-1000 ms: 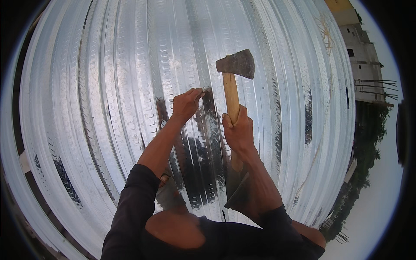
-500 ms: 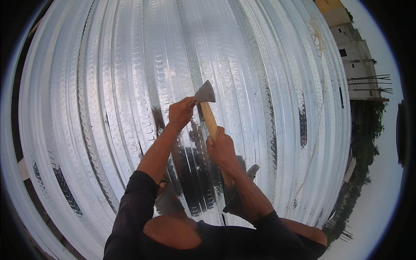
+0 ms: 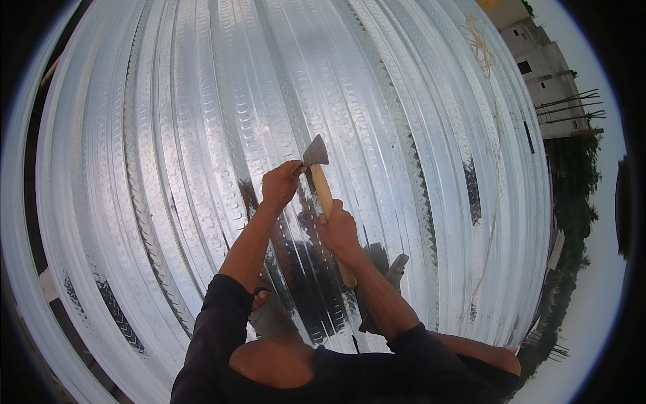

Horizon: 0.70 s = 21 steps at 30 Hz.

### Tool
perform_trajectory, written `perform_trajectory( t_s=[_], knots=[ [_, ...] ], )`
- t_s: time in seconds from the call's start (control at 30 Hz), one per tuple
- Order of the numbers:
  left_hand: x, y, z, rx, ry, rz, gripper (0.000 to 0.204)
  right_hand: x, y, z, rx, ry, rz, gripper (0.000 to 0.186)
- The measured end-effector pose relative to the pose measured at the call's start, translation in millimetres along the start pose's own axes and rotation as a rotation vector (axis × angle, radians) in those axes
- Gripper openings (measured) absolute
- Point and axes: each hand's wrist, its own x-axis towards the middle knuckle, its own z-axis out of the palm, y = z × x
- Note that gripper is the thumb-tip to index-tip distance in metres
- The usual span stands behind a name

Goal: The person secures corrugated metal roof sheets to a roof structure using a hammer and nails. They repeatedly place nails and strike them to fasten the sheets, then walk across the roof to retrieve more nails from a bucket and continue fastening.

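A hatchet (image 3: 315, 152) with a flared grey blade and a pale wooden handle is in the middle of the view. My right hand (image 3: 338, 232) is wrapped round the handle, whose butt sticks out below the fist. Beside the back of the hatchet's head, my left hand (image 3: 280, 185) is closed, thumb and fingertips pinched together. Whatever those fingers hold is too small or hidden to name. Under both hands lie the ribbed, shiny metal sheets (image 3: 363, 148), with dark reflections between my arms.
My feet rest on the sheets; a grey shoe (image 3: 397, 268) shows past my right forearm. A loose tangle of pale cord (image 3: 479, 47) lies at the far right. Beyond the sheets' right edge are a grey building (image 3: 538, 67) with protruding rods and green trees (image 3: 577, 182). Dark gaps run along the left edge.
The hatchet head and both hands sit slightly lower relative to the sheets' ribs, and the view has shifted a little. Both hands keep their closed grips.
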Motion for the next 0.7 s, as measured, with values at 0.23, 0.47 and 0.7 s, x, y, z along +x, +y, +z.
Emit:
perform_trajectory(
  t_s=[0.23, 0.47, 0.7],
  knots=[
    [-24, -23, -41, 0.141, 0.245, 0.020, 0.016, -15, -53, -107, 0.467, 0.418, -0.215, 0.028],
    [-21, -13, -95, 0.517, 0.223, 0.141, 0.010, -28, -49, -44, 0.893, 0.729, -0.441, 0.028],
    [-40, -43, -93, 0.548, 0.263, -0.042, 0.016, -2, -9, -8, 0.259, 0.057, 0.059, 0.037]
  ],
)
